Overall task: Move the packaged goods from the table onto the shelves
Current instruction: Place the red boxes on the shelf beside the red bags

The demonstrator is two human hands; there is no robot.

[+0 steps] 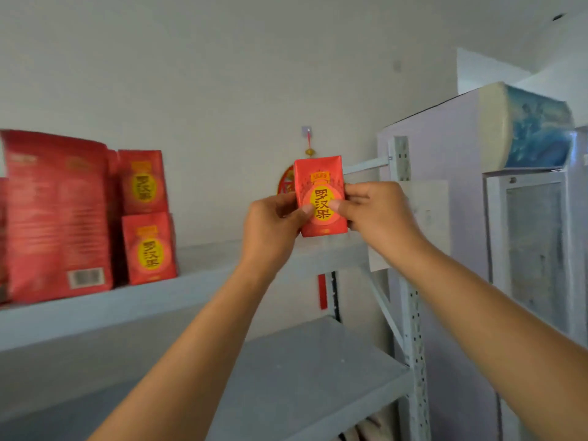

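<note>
Grip was two-handed: left hand (273, 224) and right hand (378, 214) pinched the box (319, 197) by its sides, thumbs on its face. Long axis vertical, it hung just above the shelf (203, 268), toward the shelf's right end, well apart from the stack (146, 218) on the shelf.

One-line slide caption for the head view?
Left hand and right hand hold a red carton upright at the upper shelf, right of two stacked matching cartons.
</note>
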